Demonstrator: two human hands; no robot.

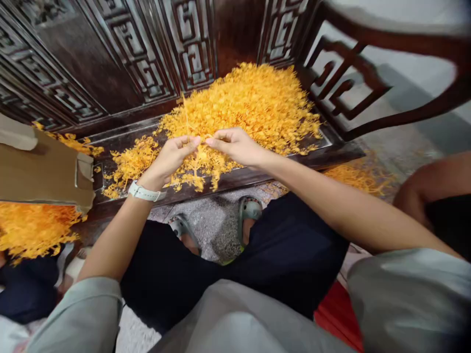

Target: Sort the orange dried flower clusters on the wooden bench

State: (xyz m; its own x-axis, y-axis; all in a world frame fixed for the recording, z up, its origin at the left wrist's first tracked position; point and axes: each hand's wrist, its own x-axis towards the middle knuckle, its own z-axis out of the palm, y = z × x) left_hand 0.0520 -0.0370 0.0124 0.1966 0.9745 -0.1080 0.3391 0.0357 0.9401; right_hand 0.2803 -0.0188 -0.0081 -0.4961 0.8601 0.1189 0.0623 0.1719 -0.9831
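My left hand (173, 156), with a pale watch (144, 191) on its wrist, is closed in a pinch at the front of the heap. Facing it, my right hand (238, 147) pinches with thumb and forefinger, its fingertips close to the left ones. Between them is a thin yellow-orange stringy piece (196, 165); a narrow strand of the same colour sticks up above the left fingers. Its exact kind is too small to tell. Behind both hands lies a large heap of curly yellow-orange pieces (253, 103), with a smaller pile (134, 164) left of my left wrist.
The heap rests on a dark carved wooden bench (253, 172) with a latticed back and a curved armrest (401, 44) at right. A cardboard box (40, 166) stands at left, beside more orange pieces (37, 228). Another person's limb (434, 184) shows at the right edge.
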